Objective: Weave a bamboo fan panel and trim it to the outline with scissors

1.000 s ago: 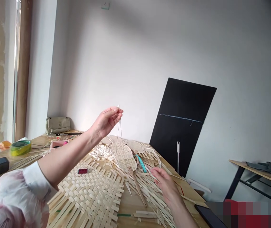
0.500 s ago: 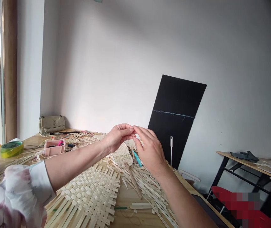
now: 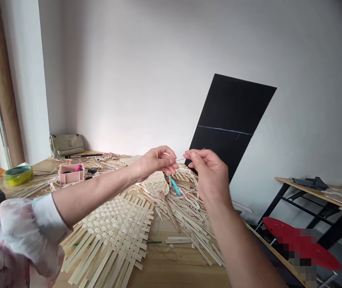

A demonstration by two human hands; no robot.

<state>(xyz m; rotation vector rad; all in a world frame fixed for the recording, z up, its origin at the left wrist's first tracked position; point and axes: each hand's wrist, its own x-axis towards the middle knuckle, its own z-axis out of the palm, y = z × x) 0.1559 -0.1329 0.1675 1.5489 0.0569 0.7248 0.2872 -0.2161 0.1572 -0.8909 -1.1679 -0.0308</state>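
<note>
My left hand (image 3: 159, 160) and my right hand (image 3: 208, 170) are raised over the table, a small gap between them. A thin reddish-brown thread (image 3: 181, 159) spans that gap, pinched at one end by my left fingertips and at the other by my right. A fine tip pokes out above the right fingers, too small to name. Below my left forearm lies a woven mat of pale bamboo strips (image 3: 119, 224), its strip ends loose. Under the hands sits a smaller woven piece (image 3: 156, 184) with a rounded edge.
Loose strips (image 3: 189, 224) spread across the wooden table (image 3: 171, 272). On the left are a pink box (image 3: 71, 174), yellow-green tape (image 3: 18, 176) and a beige bag (image 3: 66, 145). A black board (image 3: 233, 112) leans on the wall. A red chair (image 3: 327, 256) stands at right.
My hands, which met at the fingertips, have drawn apart, and the thread now shows between them. My right hand has moved right and turned. The view has tilted and shifted slightly.
</note>
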